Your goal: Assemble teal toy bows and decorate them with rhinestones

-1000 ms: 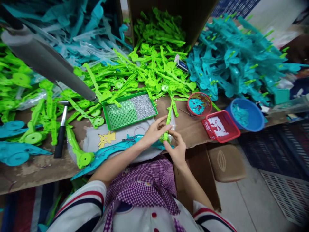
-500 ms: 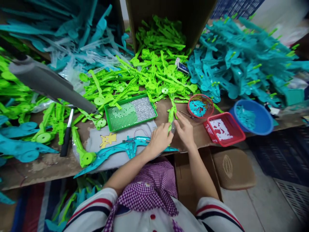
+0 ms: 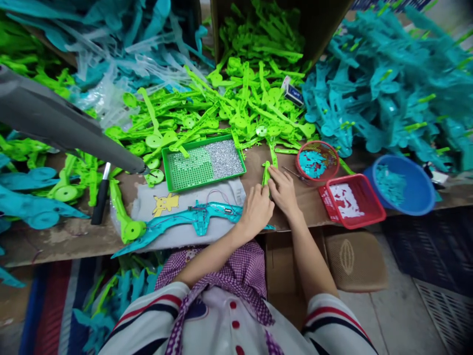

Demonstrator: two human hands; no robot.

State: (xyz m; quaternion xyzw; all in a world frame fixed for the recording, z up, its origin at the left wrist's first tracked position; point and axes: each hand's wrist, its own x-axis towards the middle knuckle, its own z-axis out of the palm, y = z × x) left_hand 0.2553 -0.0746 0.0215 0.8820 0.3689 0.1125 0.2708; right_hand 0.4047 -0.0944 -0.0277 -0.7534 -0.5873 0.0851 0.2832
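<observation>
My left hand is closed on a bright green plastic part, with most of the part hidden under its fingers. Close beside it, my right hand has its fingers bent in on the same part from the right. Left of my hands, a long teal toy bow half with thin wires in it lies on a grey cloth; my left forearm crosses its right end. A green tray of small silvery screws stands behind the cloth.
A grey power screwdriver slants in from the left, near a black-handled hammer. Piled green parts and teal parts fill the back. On the right are a round red basket, a square red basket and a blue basin.
My right hand has come in against my left, its fingers now bent onto the green part instead of stretched out beside it. The whole view has shifted slightly.
</observation>
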